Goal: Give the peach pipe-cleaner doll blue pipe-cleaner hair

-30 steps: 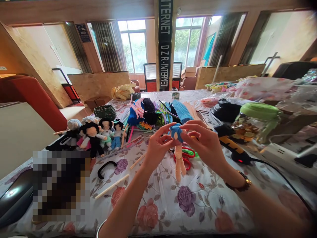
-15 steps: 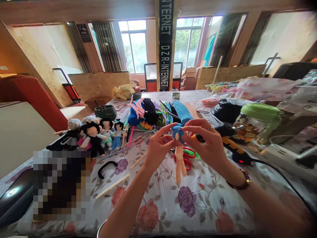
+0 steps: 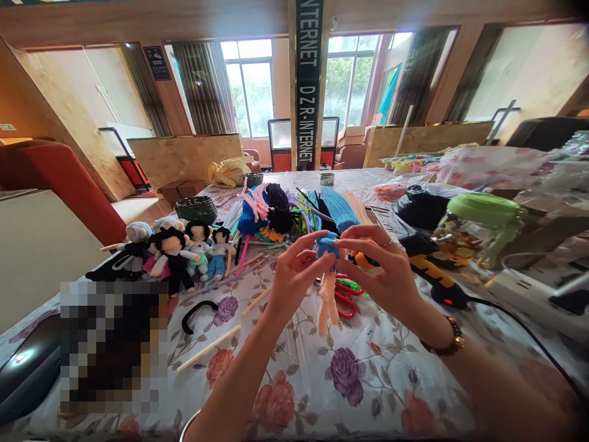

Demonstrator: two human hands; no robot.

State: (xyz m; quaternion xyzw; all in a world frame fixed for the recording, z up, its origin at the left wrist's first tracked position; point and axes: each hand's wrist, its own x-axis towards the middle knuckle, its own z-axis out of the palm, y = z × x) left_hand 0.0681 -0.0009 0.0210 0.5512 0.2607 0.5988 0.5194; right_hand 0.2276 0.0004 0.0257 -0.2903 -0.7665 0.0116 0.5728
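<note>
Between both hands, above the table, I hold a small doll (image 3: 328,294) of fuzzy pipe cleaner, with a blue head part and peach legs hanging down. My left hand (image 3: 301,264) pinches the blue part from the left, thumb across its lower front. My right hand (image 3: 380,261) grips its right side with thumb and fingers. Much of the doll's middle is covered by the fingers. Red-handled scissors (image 3: 346,304) lie on the cloth just behind the legs. Right of my right hand is a black and yellow glue gun (image 3: 430,270) with a lit red light.
Several finished dolls (image 3: 172,252) sit at the left by a dark woven basket (image 3: 197,209). Bundles of pipe cleaners (image 3: 276,209) lie at the back. A black curved piece (image 3: 197,314) and pale sticks (image 3: 209,348) are on the flowered tablecloth (image 3: 294,356). A green-lidded jar (image 3: 483,215) stands right.
The doll has turned and tilted in my fingers, its legs swinging slightly left and up. Both hands stay gripped on the blue part with small finger shifts.
</note>
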